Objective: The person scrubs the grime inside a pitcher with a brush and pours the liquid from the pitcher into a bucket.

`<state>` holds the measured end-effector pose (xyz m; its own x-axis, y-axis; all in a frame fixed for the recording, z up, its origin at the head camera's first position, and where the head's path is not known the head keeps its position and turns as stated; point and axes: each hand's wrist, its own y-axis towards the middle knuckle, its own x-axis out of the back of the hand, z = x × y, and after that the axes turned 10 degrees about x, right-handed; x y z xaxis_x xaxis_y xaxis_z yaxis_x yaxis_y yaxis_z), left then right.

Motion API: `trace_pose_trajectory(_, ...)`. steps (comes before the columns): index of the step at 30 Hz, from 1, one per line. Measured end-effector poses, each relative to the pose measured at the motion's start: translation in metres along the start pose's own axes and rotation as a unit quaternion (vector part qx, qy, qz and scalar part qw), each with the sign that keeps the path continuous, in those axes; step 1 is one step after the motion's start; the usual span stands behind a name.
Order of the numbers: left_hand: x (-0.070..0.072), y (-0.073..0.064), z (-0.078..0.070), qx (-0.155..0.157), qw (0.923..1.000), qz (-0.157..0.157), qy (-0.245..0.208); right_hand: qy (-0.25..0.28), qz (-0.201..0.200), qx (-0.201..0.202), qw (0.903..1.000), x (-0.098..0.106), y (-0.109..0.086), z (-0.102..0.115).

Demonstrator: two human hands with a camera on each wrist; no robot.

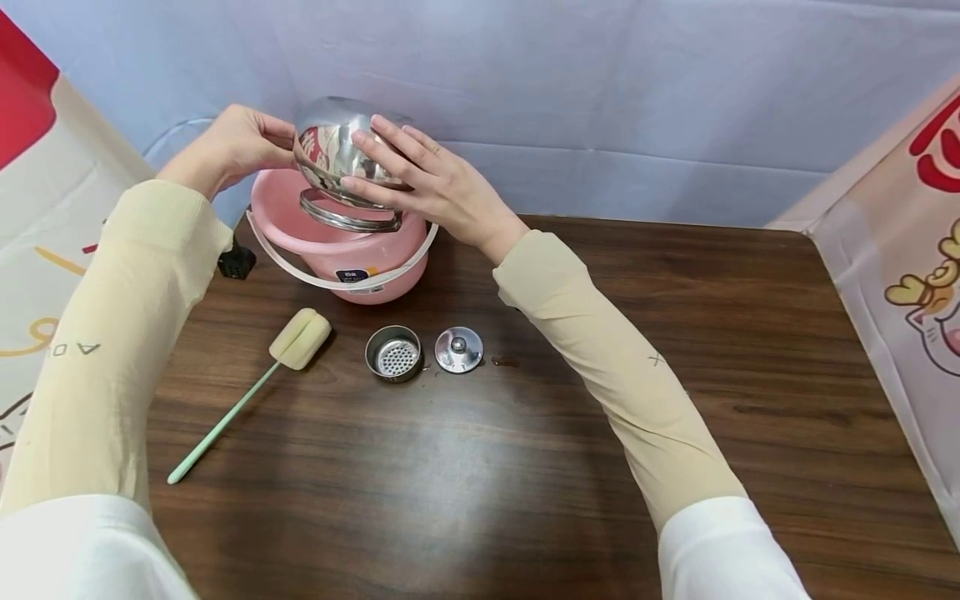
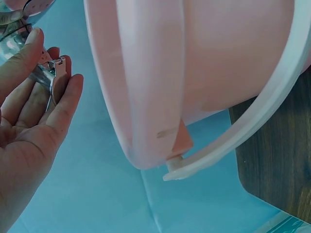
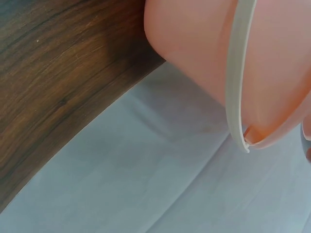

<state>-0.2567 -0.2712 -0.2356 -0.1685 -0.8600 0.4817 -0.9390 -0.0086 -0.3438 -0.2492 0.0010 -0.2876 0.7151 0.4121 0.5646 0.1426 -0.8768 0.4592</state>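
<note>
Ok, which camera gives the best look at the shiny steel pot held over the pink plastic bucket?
The head view: the shiny steel pot shows nearly whole there, tipped over the pink plastic bucket, between the left hand and right hand. The left wrist view catches only a metal edge by the fingers; the right wrist view shows none of it.

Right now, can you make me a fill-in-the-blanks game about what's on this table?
1. Both hands, the left hand and the right hand, hold a shiny metal pot above the ____ bucket.
2. The sponge brush lying on the table has a long ____ handle.
3. The round strainer lies between the sponge brush and the small metal ____.

Missing words: pink; green; lid
</note>
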Motion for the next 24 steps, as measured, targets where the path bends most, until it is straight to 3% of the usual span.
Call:
trace_pose_trajectory(7,0.0002,0.0007,0.003,0.001,0.9998,0.0,0.019,-0.038,-0.021,0.025,0.9987,-0.0037,0.0003,0.0022)
trace_pose_trajectory(15,-0.0008,0.0004,0.0058,-0.002,0.9998,0.001,0.022,-0.007,-0.032,0.035,0.9989,-0.0047,-0.0005,0.0042)
trace_pose_trajectory(24,-0.0008,0.0009,0.0076,-0.003,0.9993,-0.01,0.037,-0.009,-0.025,0.043,0.9987,-0.0038,0.001,0.0057)
